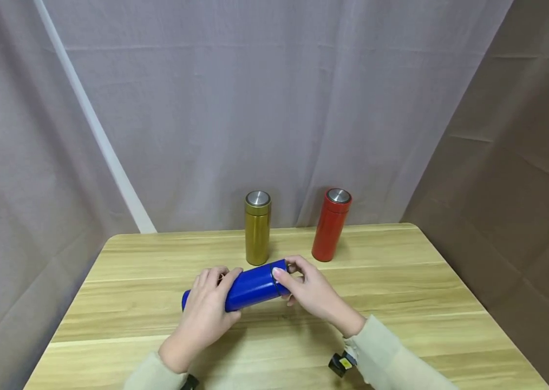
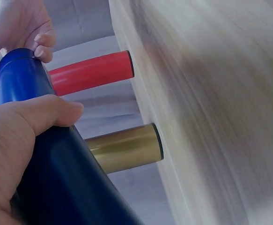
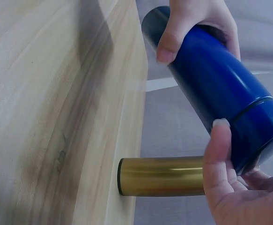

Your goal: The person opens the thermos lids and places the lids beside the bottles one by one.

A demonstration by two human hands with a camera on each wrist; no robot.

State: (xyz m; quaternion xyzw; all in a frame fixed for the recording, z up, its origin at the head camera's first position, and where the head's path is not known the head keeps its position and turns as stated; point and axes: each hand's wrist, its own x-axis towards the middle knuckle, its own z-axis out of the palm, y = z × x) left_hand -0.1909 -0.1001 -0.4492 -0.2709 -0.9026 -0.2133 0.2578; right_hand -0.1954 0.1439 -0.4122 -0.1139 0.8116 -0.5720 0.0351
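1. Pale sleeves (image 1: 396, 357) lie nearest the camera, at five and seven o'clock.
2. Between the hands, the blue flask (image 1: 253, 287) hangs tilted above the bench (image 1: 123, 281), at six o'clock from the picture's middle, its cap (image 3: 253, 131) pointing toward two.
3. Likely stiff metal: hard to crush, perhaps slippery where glossy; its weight cannot be judged. Best held round the body, with fingertips on the cap.
4. Left grip (image 1: 203, 309): spread to the flask's girth, curled round its body toward the base.
5. Right grip (image 1: 315, 295): pinching the cap end, thumb at the seam.
6. Behind stand the gold flask (image 1: 257, 238) at twelve o'clock from the blue one, and the red flask (image 1: 330, 230) near two.
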